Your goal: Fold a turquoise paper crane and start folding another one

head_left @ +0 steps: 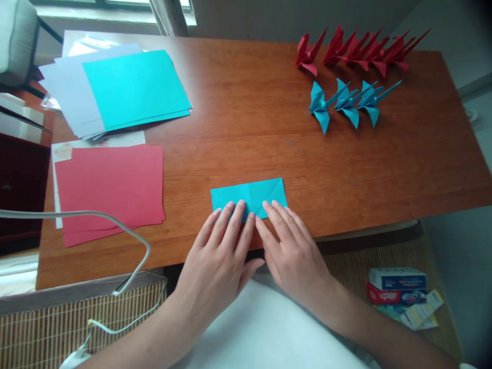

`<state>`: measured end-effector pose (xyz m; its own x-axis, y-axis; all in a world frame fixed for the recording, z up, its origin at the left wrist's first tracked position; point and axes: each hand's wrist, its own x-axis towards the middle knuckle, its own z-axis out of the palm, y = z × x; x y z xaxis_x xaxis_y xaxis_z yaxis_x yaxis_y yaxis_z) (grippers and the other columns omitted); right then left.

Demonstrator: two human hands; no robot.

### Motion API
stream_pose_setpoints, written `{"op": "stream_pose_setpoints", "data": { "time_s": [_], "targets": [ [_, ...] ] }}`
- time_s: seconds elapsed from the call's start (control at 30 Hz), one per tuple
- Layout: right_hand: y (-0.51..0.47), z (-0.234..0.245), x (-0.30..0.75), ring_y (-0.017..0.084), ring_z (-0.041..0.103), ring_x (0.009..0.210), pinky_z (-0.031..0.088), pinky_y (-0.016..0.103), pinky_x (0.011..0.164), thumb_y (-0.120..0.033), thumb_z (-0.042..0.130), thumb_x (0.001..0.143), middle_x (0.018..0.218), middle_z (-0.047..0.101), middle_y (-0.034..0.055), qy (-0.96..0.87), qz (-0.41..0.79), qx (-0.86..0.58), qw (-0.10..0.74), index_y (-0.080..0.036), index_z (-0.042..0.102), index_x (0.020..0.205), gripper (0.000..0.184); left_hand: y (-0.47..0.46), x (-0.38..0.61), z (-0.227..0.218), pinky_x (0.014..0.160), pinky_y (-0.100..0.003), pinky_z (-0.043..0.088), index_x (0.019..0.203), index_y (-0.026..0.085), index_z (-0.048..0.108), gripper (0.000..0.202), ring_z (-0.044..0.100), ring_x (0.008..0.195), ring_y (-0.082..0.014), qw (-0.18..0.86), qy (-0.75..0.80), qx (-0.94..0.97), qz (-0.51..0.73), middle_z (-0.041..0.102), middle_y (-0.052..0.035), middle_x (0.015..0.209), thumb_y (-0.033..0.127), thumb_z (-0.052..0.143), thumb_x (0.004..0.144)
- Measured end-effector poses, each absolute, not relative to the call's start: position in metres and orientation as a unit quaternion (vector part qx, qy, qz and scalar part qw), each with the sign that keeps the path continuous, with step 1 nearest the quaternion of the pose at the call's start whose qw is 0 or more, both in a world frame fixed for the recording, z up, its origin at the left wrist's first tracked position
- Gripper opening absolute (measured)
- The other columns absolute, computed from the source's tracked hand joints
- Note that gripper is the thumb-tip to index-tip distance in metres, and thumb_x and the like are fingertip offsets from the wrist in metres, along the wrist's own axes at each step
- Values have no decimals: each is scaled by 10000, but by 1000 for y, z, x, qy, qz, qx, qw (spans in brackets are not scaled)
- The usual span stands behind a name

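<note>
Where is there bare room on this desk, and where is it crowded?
Bare: the table between the teal sheets and the teal cranes, and its right end below those cranes. Crowded: the left side with the red sheets, and around the left hand and right hand on the folded teal paper.

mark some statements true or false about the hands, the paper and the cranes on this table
1. The left hand and right hand lie flat with fingertips on the folded blue paper. True.
2. The red cranes stand farther from the person than the blue cranes. True.
3. There are five blue cranes. False: there are three.
4. The red paper stack lies right of the hands. False: it lies to their left.
</note>
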<state>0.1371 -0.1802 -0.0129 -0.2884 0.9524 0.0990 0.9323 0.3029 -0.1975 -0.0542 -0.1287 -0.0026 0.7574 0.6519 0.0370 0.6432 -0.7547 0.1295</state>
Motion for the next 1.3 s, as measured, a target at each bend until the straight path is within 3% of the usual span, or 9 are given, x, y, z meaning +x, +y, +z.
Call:
{"op": "stream_pose_setpoints", "data": {
  "time_s": [0.2, 0.37, 0.6, 0.8, 1.1, 1.3],
  "targets": [
    [-186, -15, 136, 349, 355, 1509, 371, 552, 1209, -302, 543, 996, 1622, 381, 187, -800, 62, -593, 67, -141, 479, 1509, 541, -136, -52, -17, 1197, -515, 340, 1533, 49, 414, 880, 336, 1506, -405, 49, 356, 932, 47, 352, -230, 1618, 707, 431, 949],
    [-193, -16, 151, 351, 360, 1506, 362, 587, 1192, -436, 560, 989, 1639, 336, 190, -786, 49, -615, 40, -136, 440, 1528, 629, -137, -67, -20, 1215, -506, 300, 1550, 36, 371, 868, 331, 1510, -399, 36, 351, 935, 32, 327, -246, 1623, 660, 479, 956],
    [-196, -15, 165, 334, 419, 1471, 333, 567, 1208, -392, 536, 1007, 1620, 384, 134, -775, 14, -631, 31, -106, 416, 1531, 609, -144, -89, -12, 1247, -506, 216, 1597, 9, 240, 792, 337, 1512, -371, 35, 371, 928, 11, 316, -222, 1631, 526, 419, 1023],
    [-195, -19, 165, 345, 453, 1439, 383, 560, 1178, -400, 566, 993, 1589, 447, 145, -775, 2, -629, 61, -95, 468, 1491, 592, -152, -102, -10, 1243, -522, 201, 1627, 38, 135, 774, 327, 1516, -374, 20, 400, 916, 0, 305, -197, 1640, 469, 395, 1039],
    [-182, -17, 171, 313, 567, 1299, 470, 501, 1103, -298, 602, 970, 1389, 642, 141, -757, 21, -635, 150, -153, 618, 1307, 367, -147, -102, -12, 1210, -541, 286, 1609, 32, 203, 914, 359, 1491, -401, 12, 396, 918, 28, 345, -215, 1631, 586, 524, 957],
    [-173, -21, 178, 321, 590, 1233, 504, 494, 1042, -294, 590, 971, 1321, 650, 157, -736, 44, -649, 189, -164, 531, 1399, 451, -141, -97, -10, 1195, -509, 347, 1603, 112, 246, 811, 407, 1461, -354, 49, 430, 898, 75, 449, -173, 1585, 456, 588, 953]
  ]
}}
